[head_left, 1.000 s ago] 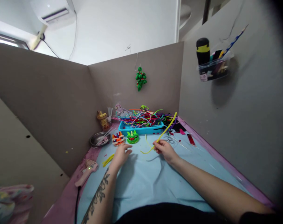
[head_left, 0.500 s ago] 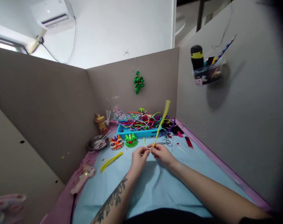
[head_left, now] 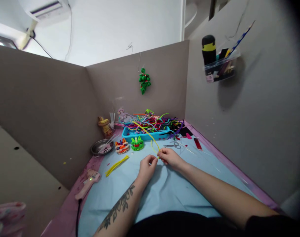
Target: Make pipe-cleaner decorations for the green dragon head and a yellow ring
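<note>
I pinched the thin yellow fuzzy pipe cleaner (head_left: 150, 138) between the fingers of my left hand (head_left: 147, 166) and right hand (head_left: 171, 157), close together for bending it, just in front of the blue plastic tray (head_left: 146, 135) on the tabletop (head_left: 164, 194).

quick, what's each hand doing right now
Left hand: pinched shut on the yellow pipe cleaner.
Right hand: pinched shut on the same pipe cleaner.

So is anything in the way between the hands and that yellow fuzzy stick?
No, nothing visible is in the way. The left hand and the right hand both already pinch the yellow pipe cleaner at its lower end, above the blue cloth. The green fuzzy figure sits farther back, apart from them.
</note>
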`<state>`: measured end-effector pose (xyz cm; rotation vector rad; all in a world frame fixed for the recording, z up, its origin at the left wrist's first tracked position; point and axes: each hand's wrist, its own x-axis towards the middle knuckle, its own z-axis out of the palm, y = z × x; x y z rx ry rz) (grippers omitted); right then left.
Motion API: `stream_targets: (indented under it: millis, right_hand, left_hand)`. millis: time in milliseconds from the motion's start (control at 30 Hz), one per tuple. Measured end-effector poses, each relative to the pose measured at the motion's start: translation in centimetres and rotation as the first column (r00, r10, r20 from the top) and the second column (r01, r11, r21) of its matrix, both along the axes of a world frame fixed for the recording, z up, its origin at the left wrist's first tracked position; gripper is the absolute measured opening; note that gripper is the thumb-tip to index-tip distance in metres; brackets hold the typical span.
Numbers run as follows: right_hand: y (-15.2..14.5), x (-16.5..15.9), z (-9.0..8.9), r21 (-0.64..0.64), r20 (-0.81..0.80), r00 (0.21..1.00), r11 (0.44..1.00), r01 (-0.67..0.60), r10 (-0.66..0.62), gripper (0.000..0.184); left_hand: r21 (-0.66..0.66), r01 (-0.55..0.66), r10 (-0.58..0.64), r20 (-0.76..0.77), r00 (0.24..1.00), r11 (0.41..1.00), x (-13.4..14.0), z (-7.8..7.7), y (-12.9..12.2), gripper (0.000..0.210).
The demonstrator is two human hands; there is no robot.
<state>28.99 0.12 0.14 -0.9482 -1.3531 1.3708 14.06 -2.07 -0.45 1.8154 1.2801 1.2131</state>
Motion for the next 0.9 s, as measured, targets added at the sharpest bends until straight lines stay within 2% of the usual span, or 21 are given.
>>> stream_targets:
  millis: [167,433,600,900]
  right_hand:
    - [-0.3,0.1,0.7,-0.095,-0.122,0.991,0.993,-0.063,0.051,0.025]
    - [-0.4,0.4,0.8,-0.062,-0.175,0.976,0.987,-0.145,0.132,0.018]
    - [-0.2,0.5,0.7,-0.031,-0.154,0.978,0.988,-0.149,0.142,0.016]
    - [0.0,0.3,0.4,0.030,-0.077,0.993,0.996,-0.086,0.088,0.016]
  left_hand:
    - [0.026,-0.008,0.008,0.015,1.000,1.000,-0.1,0.6,-0.6,0.019]
    - [0.030,-0.019,0.017,0.082,0.996,0.999,-0.3,1.0,-1.0,0.021]
    - [0.069,-0.038,0.035,0.043,0.998,0.997,-0.5,0.7,-0.8,0.023]
    - [0.169,-0.052,0.063,-0.062,0.996,0.984,-0.7,0.4,-0.8,0.019]
